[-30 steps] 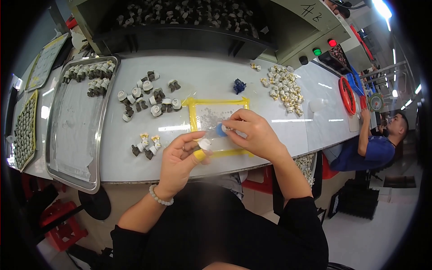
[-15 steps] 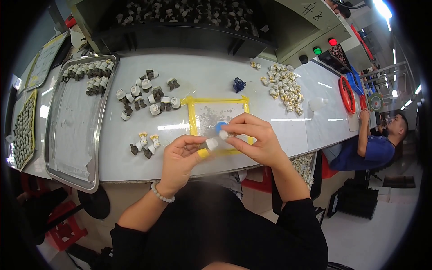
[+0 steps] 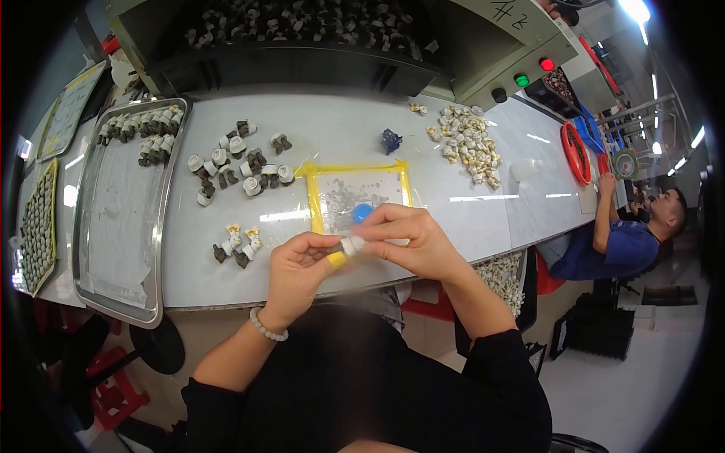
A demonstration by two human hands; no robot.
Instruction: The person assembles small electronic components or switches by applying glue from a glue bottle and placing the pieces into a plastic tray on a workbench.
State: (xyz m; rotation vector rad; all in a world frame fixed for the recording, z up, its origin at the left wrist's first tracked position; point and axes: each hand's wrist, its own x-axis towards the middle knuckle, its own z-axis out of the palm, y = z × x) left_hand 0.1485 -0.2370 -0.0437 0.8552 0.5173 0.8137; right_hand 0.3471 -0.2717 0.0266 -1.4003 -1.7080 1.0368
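Over the table's near edge, my left hand [image 3: 298, 268] is closed on a small white figurine body [image 3: 350, 245], with yellow tape wrapped on its thumb. Fingers of my right hand [image 3: 415, 238] pinch a small white piece against the top of that body. The piece is mostly hidden by the fingertips, so I cannot tell whether the two parts are joined. Just beyond lies a round blue thing [image 3: 363, 212] on a sheet framed with yellow tape [image 3: 313, 204]. To the left, two figurines [image 3: 242, 245] with yellow-and-white heads lie together.
Headless white bodies with dark legs [image 3: 253, 167] are scattered left of the sheet. A metal tray [image 3: 113, 226] holds rows of figurines. White-and-yellow heads [image 3: 468, 143] lie heaped at right, near a dark blue lump [image 3: 390, 140]. A machine with a black bin [image 3: 302, 68] stands behind. A co-worker [image 3: 627, 241] sits far right.
My right hand has moved left toward my left hand, bringing its white piece against the figurine body. A gap showed between the two parts before. The head view has shifted slightly.
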